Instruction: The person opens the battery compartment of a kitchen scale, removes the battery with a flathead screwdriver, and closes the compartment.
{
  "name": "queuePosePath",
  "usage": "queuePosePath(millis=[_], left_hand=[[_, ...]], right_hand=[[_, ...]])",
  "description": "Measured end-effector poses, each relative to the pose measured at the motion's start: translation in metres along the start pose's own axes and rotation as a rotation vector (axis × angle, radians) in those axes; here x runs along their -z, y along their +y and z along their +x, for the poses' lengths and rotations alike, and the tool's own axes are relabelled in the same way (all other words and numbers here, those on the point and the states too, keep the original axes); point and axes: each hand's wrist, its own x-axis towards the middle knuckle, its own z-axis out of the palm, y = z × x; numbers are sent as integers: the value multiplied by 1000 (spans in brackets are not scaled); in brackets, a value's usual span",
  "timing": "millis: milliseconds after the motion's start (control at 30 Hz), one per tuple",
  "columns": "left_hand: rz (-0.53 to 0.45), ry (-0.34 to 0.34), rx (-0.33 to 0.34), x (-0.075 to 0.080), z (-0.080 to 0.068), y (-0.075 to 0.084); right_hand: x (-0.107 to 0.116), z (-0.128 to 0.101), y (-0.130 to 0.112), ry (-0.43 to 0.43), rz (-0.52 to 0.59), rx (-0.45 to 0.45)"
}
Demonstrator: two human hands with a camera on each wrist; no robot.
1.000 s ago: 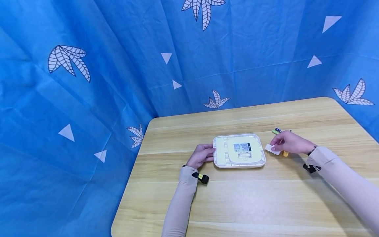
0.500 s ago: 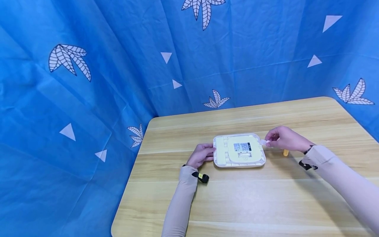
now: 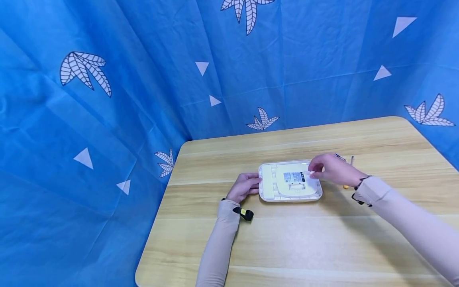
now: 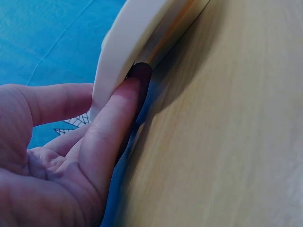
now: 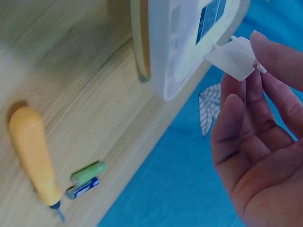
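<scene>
A flat white device (image 3: 268,192) lies underside up, with a printed label (image 3: 294,177) and a small battery compartment (image 3: 297,186). My left hand (image 3: 244,187) holds its left edge; in the left wrist view one finger (image 4: 106,127) reaches beneath the rim of the device (image 4: 125,40) while another presses it from above. My right hand (image 3: 335,168) pinches a small white battery cover (image 5: 233,59) between thumb and fingertips. In the head view the cover overlaps the device's right side; small tabs show along one of its edges in the right wrist view.
On the wooden table (image 3: 287,247), right of the device, lie a yellow-handled screwdriver (image 5: 32,153), a green battery (image 5: 88,173) and a blue battery (image 5: 83,187). My right arm partly hides them in the head view. A blue patterned curtain (image 3: 143,59) hangs behind the table.
My right hand has moved left with the battery cover, from beside the device to over its right side. The left hand has stayed on the left edge.
</scene>
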Motion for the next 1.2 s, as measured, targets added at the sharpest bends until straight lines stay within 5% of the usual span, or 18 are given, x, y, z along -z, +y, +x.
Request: queuePosePath(millis=[533, 1200], left_hand=[[-4, -1, 2, 1, 4, -1], [-9, -5, -2, 2, 3, -2]], right_hand=[[-36, 7, -26, 9, -136, 110], [-56, 11, -27, 48, -267, 173]])
